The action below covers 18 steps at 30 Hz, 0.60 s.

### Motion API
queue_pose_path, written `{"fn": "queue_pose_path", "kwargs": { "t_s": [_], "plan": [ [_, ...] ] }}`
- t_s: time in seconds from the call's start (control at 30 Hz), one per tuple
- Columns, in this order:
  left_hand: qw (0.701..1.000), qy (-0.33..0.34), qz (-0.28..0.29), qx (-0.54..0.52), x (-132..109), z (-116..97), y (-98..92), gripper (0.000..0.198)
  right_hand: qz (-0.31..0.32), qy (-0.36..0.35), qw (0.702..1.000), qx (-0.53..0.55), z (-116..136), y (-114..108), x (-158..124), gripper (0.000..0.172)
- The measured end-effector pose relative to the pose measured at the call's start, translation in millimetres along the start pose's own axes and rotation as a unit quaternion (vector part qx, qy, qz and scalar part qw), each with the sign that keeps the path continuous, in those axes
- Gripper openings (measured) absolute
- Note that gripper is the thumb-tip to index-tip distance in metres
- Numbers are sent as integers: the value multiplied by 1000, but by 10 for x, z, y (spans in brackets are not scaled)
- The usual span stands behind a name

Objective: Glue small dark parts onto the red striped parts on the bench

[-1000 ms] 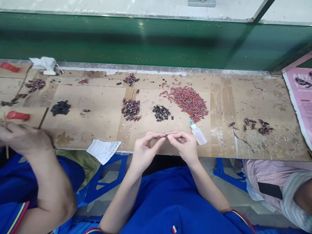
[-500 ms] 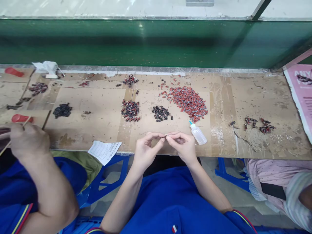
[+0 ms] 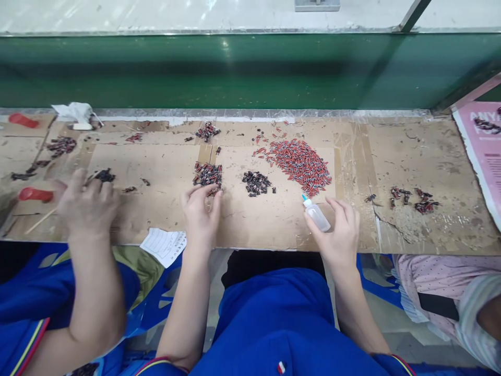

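My left hand (image 3: 201, 216) is at the near edge of a pile of small red-and-black parts (image 3: 208, 171). Its thumb and index fingertips come close together; whatever lies between them is too small to make out. Around a small clear squeeze bottle (image 3: 320, 218) with a blue tip, my right hand (image 3: 340, 230) has its thumb on one side and its fingers on the other, spread apart. The bottle lies on the cardboard-covered table (image 3: 254, 224). Between my hands, farther back, sits a heap of small black parts (image 3: 257, 184).
A large heap of small red-and-grey parts (image 3: 300, 164) spreads behind the bottle. On the left, a co-worker's hand (image 3: 88, 209) reaches to a black heap (image 3: 105, 175). A paper slip (image 3: 163, 246) overhangs the front edge. Loose dark parts (image 3: 425, 201) lie at right.
My hands have parted from their meeting point at the front edge: the left went to the red-and-black pile, the right to the bottle. The co-worker's hand moved right, onto the table.
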State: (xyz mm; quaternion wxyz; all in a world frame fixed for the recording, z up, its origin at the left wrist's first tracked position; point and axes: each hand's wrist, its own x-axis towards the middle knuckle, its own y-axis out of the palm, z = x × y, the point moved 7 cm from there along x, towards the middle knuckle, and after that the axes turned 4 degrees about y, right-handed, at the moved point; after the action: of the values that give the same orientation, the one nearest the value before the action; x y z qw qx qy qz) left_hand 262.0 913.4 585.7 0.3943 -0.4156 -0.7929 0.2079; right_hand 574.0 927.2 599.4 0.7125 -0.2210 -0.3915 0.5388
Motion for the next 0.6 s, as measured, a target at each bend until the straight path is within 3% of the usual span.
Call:
{"fn": "queue_pose_path", "kwargs": {
  "t_s": [0.1,0.27,0.4,0.5,0.6],
  "plan": [
    [997,68,3,24,50,-73,77,14,46,3,998,-46,-170,118,-47,44],
    [982,143,123,-22,-41,-316,485,12,68,3,998,-4,-254,190,-117,33],
    [981,146,128,2,-78,-313,652,16,89,56,988,113,-280,136,-111,38],
    [983,139,123,8,-118,-332,654,18,103,104,962,231,-259,135,-100,38],
    [976,136,165,-40,-248,-442,633,17,96,144,930,323,-229,181,-81,38]
  ]
}}
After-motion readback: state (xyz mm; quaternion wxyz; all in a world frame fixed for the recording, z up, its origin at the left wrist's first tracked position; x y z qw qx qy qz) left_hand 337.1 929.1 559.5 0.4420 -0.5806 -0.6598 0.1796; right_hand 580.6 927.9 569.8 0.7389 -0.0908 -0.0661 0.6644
